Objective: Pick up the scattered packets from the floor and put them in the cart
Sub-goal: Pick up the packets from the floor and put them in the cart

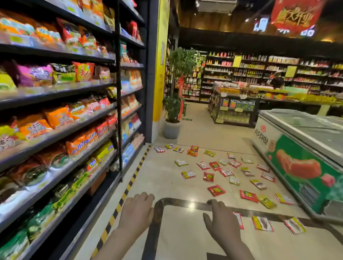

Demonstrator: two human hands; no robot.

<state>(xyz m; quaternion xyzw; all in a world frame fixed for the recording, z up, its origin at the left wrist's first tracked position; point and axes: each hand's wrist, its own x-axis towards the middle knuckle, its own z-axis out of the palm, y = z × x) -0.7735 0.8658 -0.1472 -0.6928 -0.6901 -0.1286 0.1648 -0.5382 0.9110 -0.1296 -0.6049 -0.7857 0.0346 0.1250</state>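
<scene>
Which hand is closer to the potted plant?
Left. The left hand is nearer the plant, below it by the shelves; the right hand is farther off to the right.

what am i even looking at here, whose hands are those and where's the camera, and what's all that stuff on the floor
This is a single picture from a wide-angle camera worn on a person's head, looking forward and down a supermarket aisle. There is no robot: the two arms reaching out at the bottom belong to the wearer. The left hand and right hand are both held out with relaxed fingers and hold nothing. The small red, yellow and green items strewn over the tiled floor are snack packets, none picked up yet. Stocked shelves run along the left, a chest freezer stands on the right, and a potted plant stands further ahead. No cart shows in this view.
</scene>
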